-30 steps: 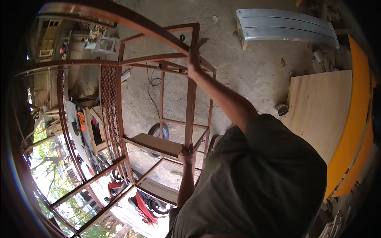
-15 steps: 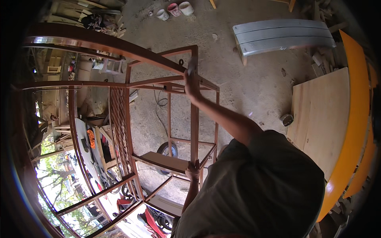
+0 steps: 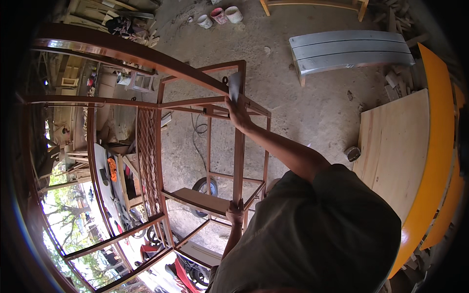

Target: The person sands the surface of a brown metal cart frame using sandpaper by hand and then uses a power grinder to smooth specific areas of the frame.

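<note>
A large brown-painted metal frame [image 3: 239, 161] of square bars stands in front of me. My right hand [image 3: 238, 113] is closed at the top corner of its near bar, pressing a thin grey sheet [image 3: 235, 87] against the metal. The sheet is blurred and resembles sandpaper. Lower down on the same bar, my left hand [image 3: 235, 214] wraps its fingers round the metal beside a light-coloured panel [image 3: 202, 199] set in the frame.
A grey slatted bench [image 3: 351, 51] stands at the far right. Nearer are a plywood sheet [image 3: 391, 141] and a curved orange panel [image 3: 432, 161]. Several buckets [image 3: 219, 15] sit on the far floor. A wheel [image 3: 204, 188] and a cable [image 3: 196, 141] show through the frame.
My right hand has shifted slightly on the corner, and the grey sheet shows more above its fingers. My left hand keeps its hold. The whole view has tilted slightly.
</note>
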`<state>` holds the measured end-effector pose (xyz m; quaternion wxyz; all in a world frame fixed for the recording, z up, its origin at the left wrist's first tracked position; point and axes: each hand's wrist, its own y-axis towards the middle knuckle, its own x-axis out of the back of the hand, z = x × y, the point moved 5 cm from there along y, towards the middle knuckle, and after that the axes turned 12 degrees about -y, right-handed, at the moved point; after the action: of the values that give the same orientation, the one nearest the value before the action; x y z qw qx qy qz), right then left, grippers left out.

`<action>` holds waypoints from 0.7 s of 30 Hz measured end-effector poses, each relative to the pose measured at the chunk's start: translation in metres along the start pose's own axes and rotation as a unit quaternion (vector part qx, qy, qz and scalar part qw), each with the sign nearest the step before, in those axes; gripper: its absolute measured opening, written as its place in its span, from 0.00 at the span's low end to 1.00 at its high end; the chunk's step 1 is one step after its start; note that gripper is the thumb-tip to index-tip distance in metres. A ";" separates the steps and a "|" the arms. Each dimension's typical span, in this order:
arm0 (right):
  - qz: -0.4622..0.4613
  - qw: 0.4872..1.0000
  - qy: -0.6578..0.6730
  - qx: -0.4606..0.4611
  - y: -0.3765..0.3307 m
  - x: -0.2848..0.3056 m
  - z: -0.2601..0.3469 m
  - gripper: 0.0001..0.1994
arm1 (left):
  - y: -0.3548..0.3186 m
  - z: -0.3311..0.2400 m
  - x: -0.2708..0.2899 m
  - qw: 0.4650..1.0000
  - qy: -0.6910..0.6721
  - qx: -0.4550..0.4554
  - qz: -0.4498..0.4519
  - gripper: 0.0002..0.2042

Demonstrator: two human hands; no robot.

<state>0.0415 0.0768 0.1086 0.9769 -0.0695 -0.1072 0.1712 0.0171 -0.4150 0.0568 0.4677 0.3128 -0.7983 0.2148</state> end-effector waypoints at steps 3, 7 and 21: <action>0.179 0.968 0.109 -0.139 -0.020 -0.006 0.003 0.34 | 0.003 0.001 0.000 1.000 0.026 0.014 -0.003 0.24; 0.023 0.993 0.005 0.117 -0.057 0.015 0.036 0.38 | 0.004 -0.010 0.003 1.000 0.021 -0.013 -0.012 0.23; 0.350 0.807 -0.450 0.155 -0.220 0.117 -0.129 0.24 | -0.011 -0.016 0.027 0.989 -0.051 0.125 0.054 0.26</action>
<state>0.2494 -0.0996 0.0439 0.6912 0.1348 -0.4752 0.5276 0.0246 -0.4212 0.0886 0.3717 0.3359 -0.8035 0.3215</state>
